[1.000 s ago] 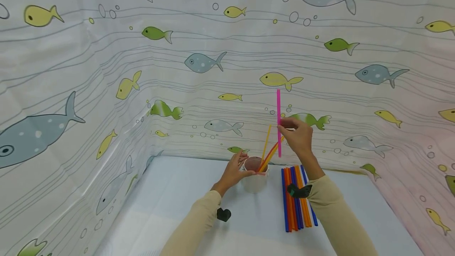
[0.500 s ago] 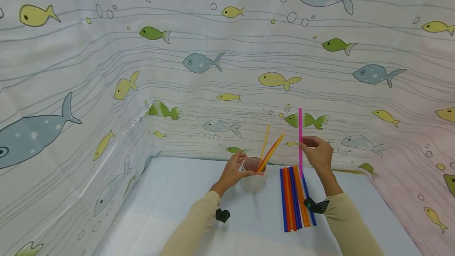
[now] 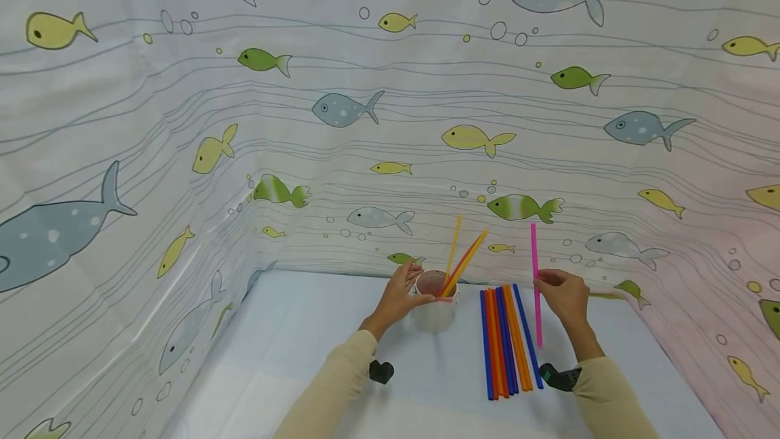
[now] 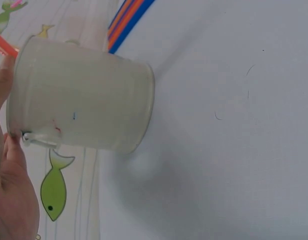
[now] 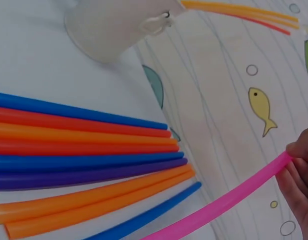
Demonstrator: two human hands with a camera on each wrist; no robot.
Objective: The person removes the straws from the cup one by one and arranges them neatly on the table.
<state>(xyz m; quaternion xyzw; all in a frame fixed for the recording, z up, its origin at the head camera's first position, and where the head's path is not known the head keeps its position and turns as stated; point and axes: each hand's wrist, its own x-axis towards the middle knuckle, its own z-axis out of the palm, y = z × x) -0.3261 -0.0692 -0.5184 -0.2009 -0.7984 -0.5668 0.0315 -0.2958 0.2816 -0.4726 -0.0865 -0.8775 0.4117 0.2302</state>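
Right hand [image 3: 563, 297] pinching pink straw [image 3: 535, 283] upright just right of the straw row [image 3: 507, 341] on table [image 3: 292, 344], left hand [image 3: 402, 293] gripping cup [image 3: 435, 314]; few straws in cup, most left.

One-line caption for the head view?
Left hand steadies cup of straws; right hand holds pink straw beside laid-out row.

Bare table [image 3: 305, 330] lies free left of the cup [image 3: 434, 314]. On its right, the row of straws [image 3: 508, 341] fills the surface, and the curtain [image 3: 341, 222] closes the back.
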